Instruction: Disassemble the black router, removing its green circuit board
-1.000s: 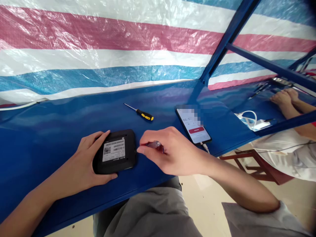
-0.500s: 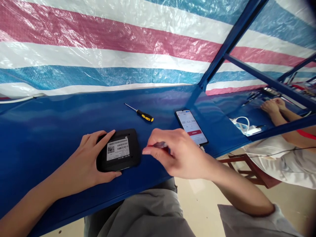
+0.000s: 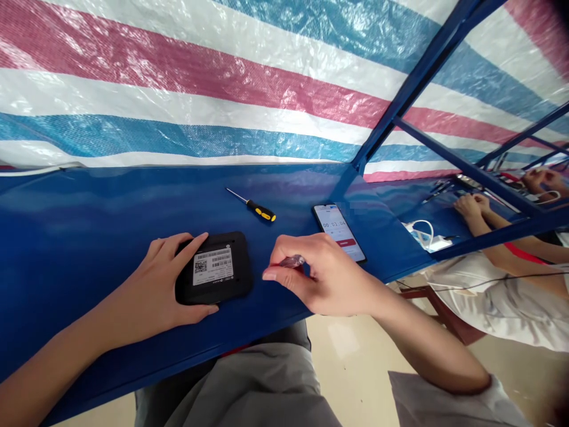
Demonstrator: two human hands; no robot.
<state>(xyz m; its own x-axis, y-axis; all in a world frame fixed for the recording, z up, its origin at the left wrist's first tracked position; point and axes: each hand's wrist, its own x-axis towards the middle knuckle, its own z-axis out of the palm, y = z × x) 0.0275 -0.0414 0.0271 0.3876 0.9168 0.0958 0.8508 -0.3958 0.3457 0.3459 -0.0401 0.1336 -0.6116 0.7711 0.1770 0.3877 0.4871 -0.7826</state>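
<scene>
A small black box-shaped device (image 3: 226, 283) with a white barcode label lies flat on the blue bench (image 3: 89, 225). My left hand (image 3: 155, 287) wraps its left side, thumb under its near edge and fingers over the top. My right hand (image 3: 317, 273) hovers just right of the device, fingers pinched on a small tool with a clear, reddish handle (image 3: 291, 261). Its tip is hidden and sits a little away from the device's right edge.
A yellow-and-black screwdriver (image 3: 253, 206) lies farther back on the bench. A phone (image 3: 338, 231) showing a timer lies to the right, cable attached. Behind is a striped tarpaulin. At right, other people's hands (image 3: 471, 207) work at another bench beside a white cable (image 3: 422, 234).
My right hand with the small tool has drawn back to the right, away from the device's edge. The view has swung slightly. My left hand keeps its hold.
</scene>
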